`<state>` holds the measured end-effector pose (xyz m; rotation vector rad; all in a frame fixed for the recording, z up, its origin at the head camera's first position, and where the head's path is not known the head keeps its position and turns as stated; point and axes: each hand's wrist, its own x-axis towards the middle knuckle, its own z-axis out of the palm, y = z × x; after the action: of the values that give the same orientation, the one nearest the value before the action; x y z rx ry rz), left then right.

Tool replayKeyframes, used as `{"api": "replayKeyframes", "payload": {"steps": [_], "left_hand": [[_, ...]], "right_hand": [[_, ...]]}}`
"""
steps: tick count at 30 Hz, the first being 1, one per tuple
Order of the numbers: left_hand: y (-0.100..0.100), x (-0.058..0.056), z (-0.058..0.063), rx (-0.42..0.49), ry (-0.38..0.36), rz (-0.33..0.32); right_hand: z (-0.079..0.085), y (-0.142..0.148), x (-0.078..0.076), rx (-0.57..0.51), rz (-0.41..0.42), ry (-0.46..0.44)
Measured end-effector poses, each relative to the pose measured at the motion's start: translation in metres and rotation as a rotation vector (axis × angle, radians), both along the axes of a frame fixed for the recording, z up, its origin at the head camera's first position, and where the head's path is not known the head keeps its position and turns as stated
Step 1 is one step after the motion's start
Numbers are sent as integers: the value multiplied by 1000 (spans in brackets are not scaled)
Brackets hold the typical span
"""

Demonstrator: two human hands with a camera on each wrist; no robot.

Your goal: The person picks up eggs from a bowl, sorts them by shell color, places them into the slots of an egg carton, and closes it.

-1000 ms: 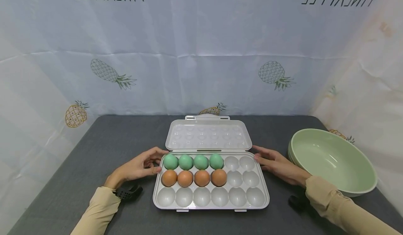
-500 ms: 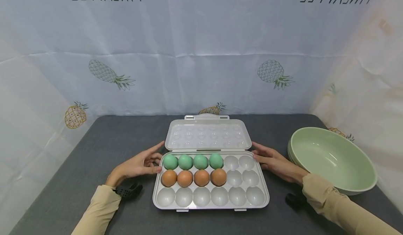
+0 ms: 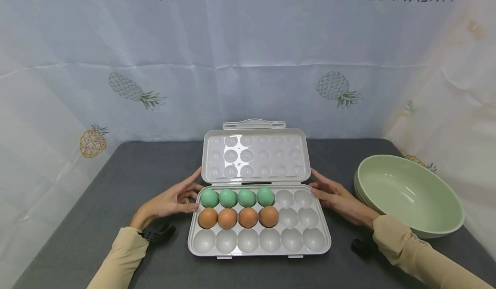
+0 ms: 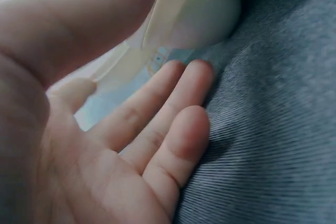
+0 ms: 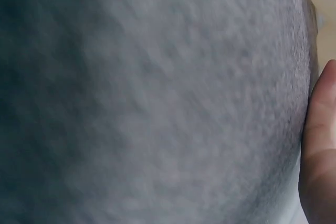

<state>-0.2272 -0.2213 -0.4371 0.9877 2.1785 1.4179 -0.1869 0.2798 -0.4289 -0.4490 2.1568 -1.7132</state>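
In the head view a white plastic egg box stands unfolded, its base [image 3: 248,254] toward me and its clear lid [image 3: 255,179] tilted up behind. A row of green eggs [image 3: 227,198] fills part of the back cups, with brown eggs [image 3: 248,218] in the middle row. My left hand [image 3: 170,200] has its thumb at the base's left edge and its index finger reaching the lid's corner. Opposite it, my right hand [image 3: 341,199] touches the right side, index finger along the lid's lower corner. The left wrist view shows loosely bent fingers [image 4: 189,129] beside the box's underside [image 4: 205,19].
Nested pale green bowls [image 3: 410,194] stand at the right, close behind my right forearm. A dark grey cloth [image 3: 155,168] covers the table. A white pineapple-print curtain [image 3: 248,91] hangs along the back and sides.
The lid has swung up from lying low at the back to a steeper tilt. Both index fingers have moved up along its sides. The eggs stay in place.
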Motion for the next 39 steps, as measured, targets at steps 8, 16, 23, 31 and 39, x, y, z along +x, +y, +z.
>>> {"api": "replayKeyframes", "payload": {"steps": [8,16,23,31,39], "left_hand": [[0,8,-7,68,32,67],[1,13,-7,148,94,62],[2,13,-7,213,266,42],[3,23,2,124,403,39],[0,49,21,-8,317,35]], "right_hand": [[-4,-4,6,-51,-87,43],[-3,-5,11,-57,-191,61],[-6,-3,16,-136,-230,-1],[-5,2,27,-105,-240,8],[20,-12,51,166,-188,467]]}}
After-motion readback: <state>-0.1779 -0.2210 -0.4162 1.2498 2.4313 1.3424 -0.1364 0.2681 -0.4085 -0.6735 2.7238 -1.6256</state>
